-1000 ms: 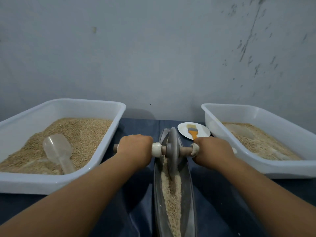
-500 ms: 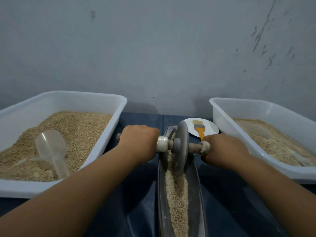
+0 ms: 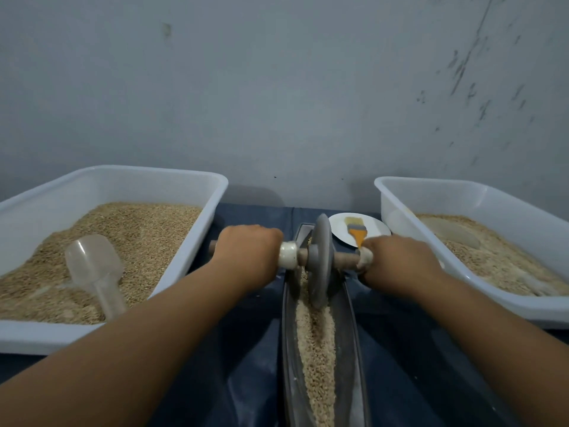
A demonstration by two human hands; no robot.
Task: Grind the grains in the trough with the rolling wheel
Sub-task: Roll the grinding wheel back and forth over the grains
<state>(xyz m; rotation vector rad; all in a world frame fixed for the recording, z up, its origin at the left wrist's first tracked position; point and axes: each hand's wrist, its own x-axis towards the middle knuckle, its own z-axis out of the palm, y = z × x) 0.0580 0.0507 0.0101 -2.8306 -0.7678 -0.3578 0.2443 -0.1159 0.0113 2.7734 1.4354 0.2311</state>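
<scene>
Left hand (image 3: 248, 252) curled round the left end of the wooden axle handle (image 3: 345, 258), right hand (image 3: 400, 263) curled round its right end; fingers wrapped under, out of sight. Grey disc-shaped rolling wheel (image 3: 320, 260) upright on that axle, standing in the far half of the long narrow grey metal trough (image 3: 351, 349), on a strip of pale beige grains (image 3: 317, 359) along the trough's middle. Trough lengthwise at the centre of the dark blue covered table (image 3: 246, 380). White plastic tub (image 3: 197, 229) of grain with a clear plastic scoop (image 3: 92, 266) at the left edge; second white plastic tub (image 3: 480, 198) at the right edge. Small white plate (image 3: 340, 229) bearing an orange-handled brush (image 3: 357, 231) near the far edge, beside the trough's tip.
</scene>
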